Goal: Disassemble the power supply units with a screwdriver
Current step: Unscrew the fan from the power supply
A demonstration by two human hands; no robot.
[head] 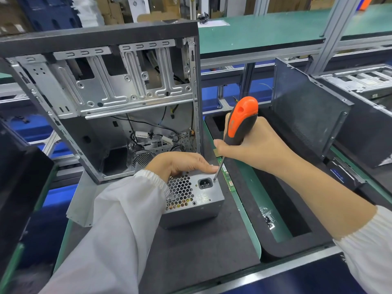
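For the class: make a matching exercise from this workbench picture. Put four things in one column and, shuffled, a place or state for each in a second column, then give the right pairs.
Things
1. screwdriver
2. left hand
3. power supply unit
4. computer case

Places or states
A. stands open behind the unit
B. rests on top of the unit
C. gripped in the right hand, tip beside the power socket
D. sits on the dark mat

Pairs: 1-C, 2-B, 3-D, 4-A

I see the power supply unit (197,200) in dull grey sheet metal, the screwdriver (239,126) handle in glossy orange-and-black plastic, the mat (203,247) matt, foam-like black
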